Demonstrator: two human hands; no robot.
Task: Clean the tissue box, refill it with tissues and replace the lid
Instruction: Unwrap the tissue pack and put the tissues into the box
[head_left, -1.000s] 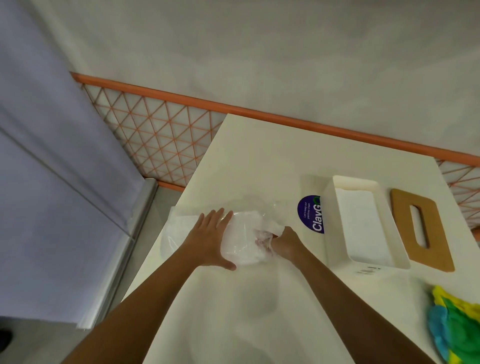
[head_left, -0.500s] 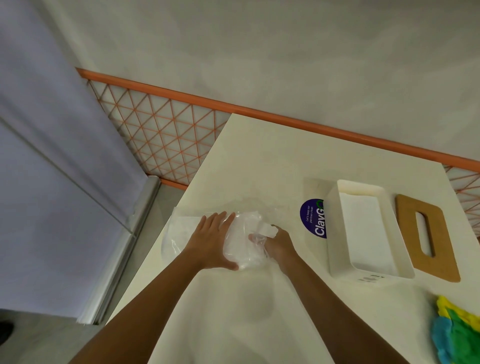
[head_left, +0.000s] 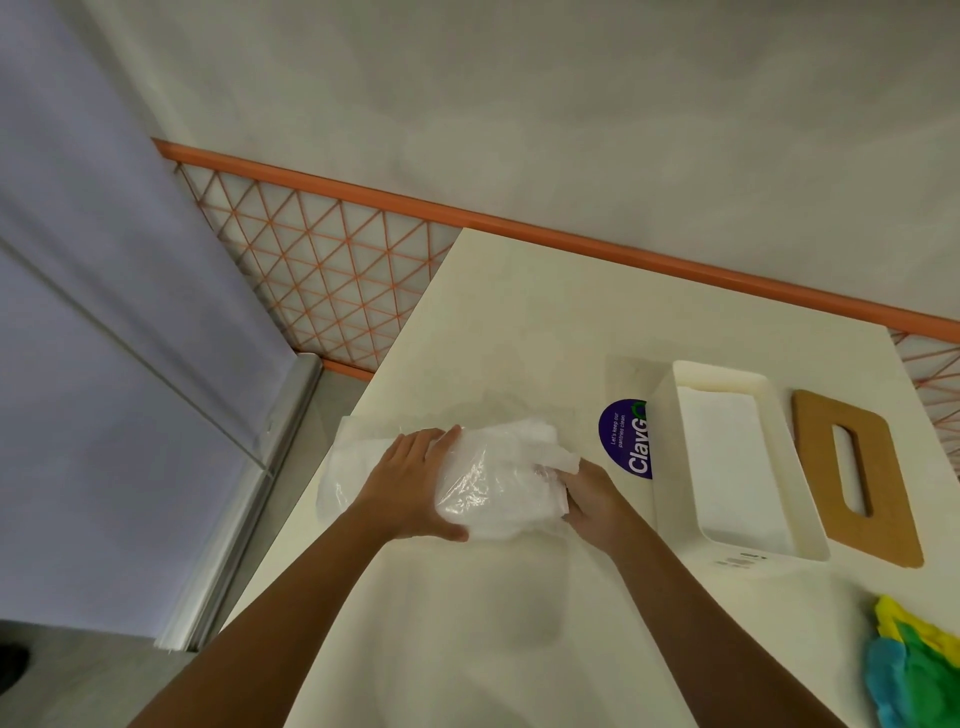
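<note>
At the near right edge of the pale surface (head_left: 467, 623) a yellow, green and blue cloth (head_left: 914, 670) is seen. Further in, a plastic-wrapped tissue pack (head_left: 493, 483) is pressed onto the surface by the left hand (head_left: 410, 483), its fingers laid straight and close together, while the pack's right end is gripped by the right hand (head_left: 592, 499), fingers curled into the wrap. Just right of the hands the white tissue box (head_left: 670, 467) is stood uncovered, partly over a purple sticker (head_left: 623, 441), and the wooden lid (head_left: 888, 493) is laid flat beside it.

Cream table (head_left: 519, 322), tissue pack (head_left: 493, 483), open box (head_left: 727, 467), wooden lid (head_left: 815, 457), cloth (head_left: 914, 670)
</note>
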